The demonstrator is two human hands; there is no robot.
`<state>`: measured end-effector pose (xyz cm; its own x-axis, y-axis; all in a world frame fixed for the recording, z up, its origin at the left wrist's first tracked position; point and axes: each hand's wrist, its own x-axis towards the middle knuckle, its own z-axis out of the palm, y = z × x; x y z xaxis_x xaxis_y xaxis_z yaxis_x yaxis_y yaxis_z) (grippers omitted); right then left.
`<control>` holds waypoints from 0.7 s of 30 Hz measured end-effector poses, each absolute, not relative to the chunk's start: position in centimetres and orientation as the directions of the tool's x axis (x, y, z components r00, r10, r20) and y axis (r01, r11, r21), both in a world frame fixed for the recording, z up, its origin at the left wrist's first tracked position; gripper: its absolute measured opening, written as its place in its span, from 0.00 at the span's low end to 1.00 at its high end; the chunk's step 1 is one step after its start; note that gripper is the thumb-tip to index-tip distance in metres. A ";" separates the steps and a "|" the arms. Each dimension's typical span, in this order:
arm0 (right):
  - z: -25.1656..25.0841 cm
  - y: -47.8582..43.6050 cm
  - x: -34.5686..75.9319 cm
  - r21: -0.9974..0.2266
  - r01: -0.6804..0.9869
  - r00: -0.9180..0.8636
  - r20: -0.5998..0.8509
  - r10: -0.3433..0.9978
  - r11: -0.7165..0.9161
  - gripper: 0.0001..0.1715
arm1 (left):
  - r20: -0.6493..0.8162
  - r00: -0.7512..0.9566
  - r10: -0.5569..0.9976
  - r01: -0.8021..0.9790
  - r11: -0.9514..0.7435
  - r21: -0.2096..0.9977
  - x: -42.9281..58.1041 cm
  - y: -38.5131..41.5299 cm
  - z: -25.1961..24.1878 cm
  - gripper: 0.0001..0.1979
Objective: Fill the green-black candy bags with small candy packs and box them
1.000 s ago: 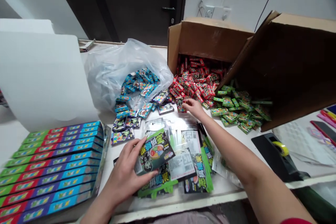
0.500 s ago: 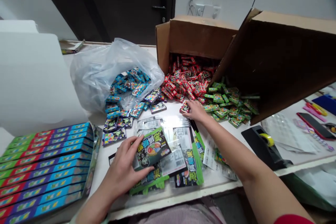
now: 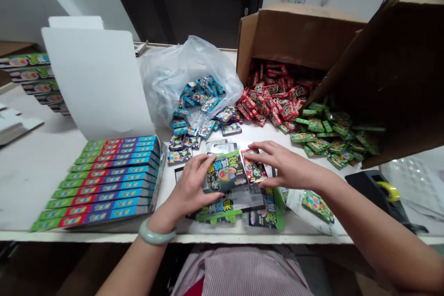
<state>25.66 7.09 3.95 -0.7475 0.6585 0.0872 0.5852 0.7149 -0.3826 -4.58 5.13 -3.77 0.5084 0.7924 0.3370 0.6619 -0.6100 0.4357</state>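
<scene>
My left hand, a pale bangle on its wrist, grips a flat black and green printed candy sleeve by its left part. Between the fingers and thumb of my right hand is a small red candy box, right against the sleeve's right edge. Whether the box is partly inside the sleeve I cannot tell. Beneath both hands lie more flat printed sleeves, overlapping on the table. Loose blue boxes, purple boxes, red boxes and green boxes are heaped beyond.
At left stands a display box packed with rows of coloured sleeves, its white lid raised. A clear plastic bag and a large cardboard carton stand at the back. On the right is a black tape dispenser.
My right hand has brought the red box from the red heap to the sleeve's right edge. My left hand still grips the sleeve. The view has swung left.
</scene>
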 end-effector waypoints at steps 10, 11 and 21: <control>3.8 6.5 23.6 -0.359 0.605 -0.752 0.036 0.658 0.711 0.47 | 0.288 0.550 0.784 0.601 -0.610 0.516 -4.1 4.1 -3.6 0.48; 3.5 6.3 23.5 -0.407 0.591 -0.744 0.058 0.666 0.696 0.50 | 0.288 0.543 0.789 0.605 -0.605 0.517 -4.0 4.0 -3.7 0.48; 1.1 6.7 22.0 -0.757 0.527 -0.504 0.088 0.859 0.387 0.19 | 0.304 0.465 0.832 0.646 -0.553 0.526 -4.3 3.0 -3.7 0.49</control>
